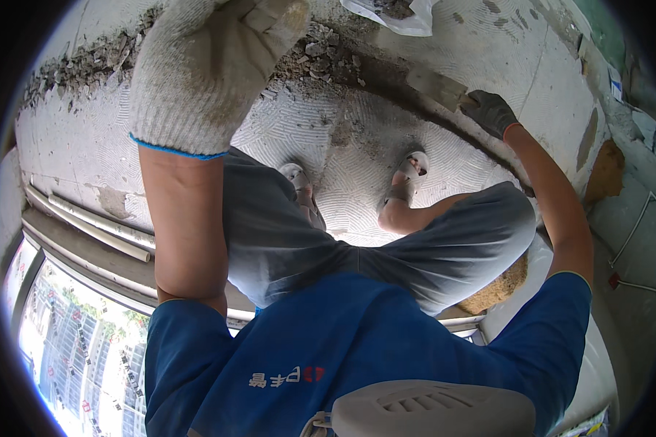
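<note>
1. Far across the scored cement floor [357,146], the right hand [490,111], in a dark glove, had its fingers closed around a trowel [436,87] lying against the chiselled groove [386,80].
2. At the near left, the left hand [204,65], in a white knit glove, reached toward the rubble [321,58]; I could not tell its fingers' spread.
3. Loose rubble might have tumbled onto the sandalled feet [408,175], or the trowel might have slipped along the groove.

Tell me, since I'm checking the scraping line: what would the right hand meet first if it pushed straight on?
The right hand holds a trowel pointing up-left; its blade would probably meet the rubble first, though depth is unclear.
</note>
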A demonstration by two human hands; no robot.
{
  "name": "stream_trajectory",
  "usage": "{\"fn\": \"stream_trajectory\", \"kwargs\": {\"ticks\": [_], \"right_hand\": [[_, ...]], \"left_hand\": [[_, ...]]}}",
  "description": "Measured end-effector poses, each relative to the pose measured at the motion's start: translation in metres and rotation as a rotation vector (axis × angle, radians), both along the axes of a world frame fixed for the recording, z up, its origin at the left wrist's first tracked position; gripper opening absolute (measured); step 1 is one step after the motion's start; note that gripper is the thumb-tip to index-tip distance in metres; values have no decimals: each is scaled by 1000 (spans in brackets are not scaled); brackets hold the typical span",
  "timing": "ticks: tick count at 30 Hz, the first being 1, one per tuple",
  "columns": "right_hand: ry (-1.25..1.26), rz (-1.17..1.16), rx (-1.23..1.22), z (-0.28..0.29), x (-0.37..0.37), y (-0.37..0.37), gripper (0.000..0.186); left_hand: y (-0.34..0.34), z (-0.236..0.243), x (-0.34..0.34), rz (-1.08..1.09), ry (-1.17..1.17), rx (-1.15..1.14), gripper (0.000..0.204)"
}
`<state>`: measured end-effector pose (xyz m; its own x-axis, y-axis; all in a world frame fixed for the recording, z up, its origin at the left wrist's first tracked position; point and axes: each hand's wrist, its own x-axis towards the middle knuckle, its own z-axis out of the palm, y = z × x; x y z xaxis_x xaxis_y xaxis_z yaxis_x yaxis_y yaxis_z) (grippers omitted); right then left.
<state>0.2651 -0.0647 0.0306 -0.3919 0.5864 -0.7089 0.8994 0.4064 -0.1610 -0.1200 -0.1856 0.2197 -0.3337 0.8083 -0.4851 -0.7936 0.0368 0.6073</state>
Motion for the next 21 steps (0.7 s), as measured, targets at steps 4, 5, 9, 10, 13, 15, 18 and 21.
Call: {"fn": "stream_trajectory", "kwargs": {"ticks": [4, 5, 9, 10, 13, 15, 18, 21], "right_hand": [[7, -48, -124, -57, 42, 3, 51], [97, -51, -117, -77, 42, 1, 51], [222, 36, -24, -171, 119, -20, 44], [479, -542, -281, -190, 125, -22, 43], [542, -563, -325, -186, 65, -17, 41], [376, -14, -42, -174, 12, -24, 40], [600, 110, -12, -204, -86, -31, 46], [464, 83, -87, -213, -153, -33, 44]], "left_hand": [[-43, -34, -45, -278, -108, 335, 30], [-52, -30, -49, -197, 17, 233, 28], [-98, -21, -51, 52, 57, 50, 22], [-112, -15, -46, 131, 97, 9, 21], [-173, 7, -33, 288, 179, -78, 22], [-201, 13, -22, 356, 195, -118, 22], [-220, 22, 1, 409, 223, -149, 23], [-217, 36, 20, 428, 226, -140, 25]]}}
